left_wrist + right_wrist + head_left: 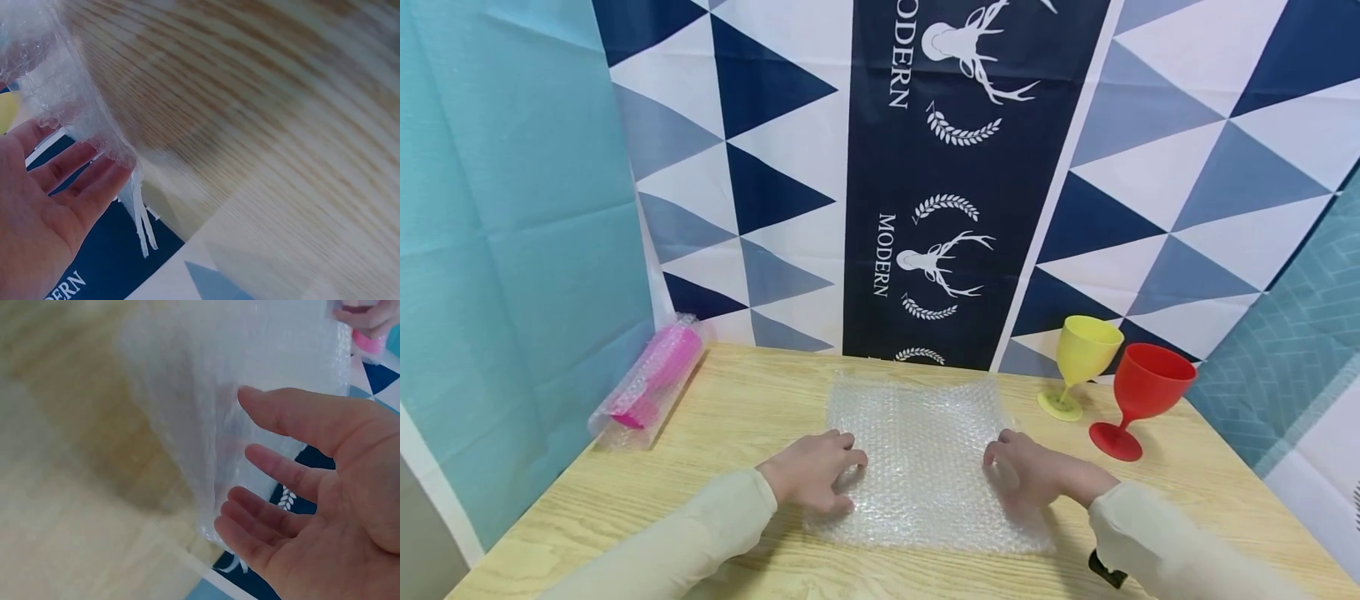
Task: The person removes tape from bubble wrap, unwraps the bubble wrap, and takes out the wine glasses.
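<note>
A sheet of clear bubble wrap [921, 458] lies spread on the wooden table in front of me. My left hand [818, 472] is at its left edge, with relaxed fingers touching the wrap [94, 119] in the left wrist view. At the opposite edge is my right hand [1030, 468], its thumb and fingers [281, 412] apart and loosely bent beside the wrap [187, 381]. Neither hand's fingers close round the sheet.
A pink object [662, 367] wrapped in bubble wrap lies at the table's left edge. Toward the back right stand a yellow goblet [1086, 346] and a red goblet [1152, 383]. A patterned cloth [790, 292] hangs behind the wooden table [760, 400].
</note>
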Tool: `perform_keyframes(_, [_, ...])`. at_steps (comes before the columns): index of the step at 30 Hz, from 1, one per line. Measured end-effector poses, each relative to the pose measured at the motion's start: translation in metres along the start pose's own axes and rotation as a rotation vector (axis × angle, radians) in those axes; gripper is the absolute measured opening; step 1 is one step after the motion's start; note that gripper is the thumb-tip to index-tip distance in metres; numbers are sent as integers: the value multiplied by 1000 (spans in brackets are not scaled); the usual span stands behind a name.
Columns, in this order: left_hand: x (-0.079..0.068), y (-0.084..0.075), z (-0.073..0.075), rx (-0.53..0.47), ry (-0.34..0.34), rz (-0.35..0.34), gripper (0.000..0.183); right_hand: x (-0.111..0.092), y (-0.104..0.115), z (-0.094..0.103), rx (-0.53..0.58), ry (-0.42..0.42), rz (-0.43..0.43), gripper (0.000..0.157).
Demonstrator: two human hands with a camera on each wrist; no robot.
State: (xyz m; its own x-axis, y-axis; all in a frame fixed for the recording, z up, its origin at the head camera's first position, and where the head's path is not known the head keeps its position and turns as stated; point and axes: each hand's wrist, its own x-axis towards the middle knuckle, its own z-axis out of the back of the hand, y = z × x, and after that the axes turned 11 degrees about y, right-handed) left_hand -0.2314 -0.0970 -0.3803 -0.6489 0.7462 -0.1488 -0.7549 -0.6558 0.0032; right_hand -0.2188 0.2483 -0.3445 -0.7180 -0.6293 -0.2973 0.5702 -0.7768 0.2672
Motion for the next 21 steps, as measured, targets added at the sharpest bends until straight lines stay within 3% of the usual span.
perform_keyframes(11, [1, -1, 0, -4, 0, -9, 47, -10, -4, -26, -71, -128, 88, 41])
perform_keyframes(21, [0, 0, 0, -2, -6, -15, 47, -16, -1, -33, -132, -135, 46, 32])
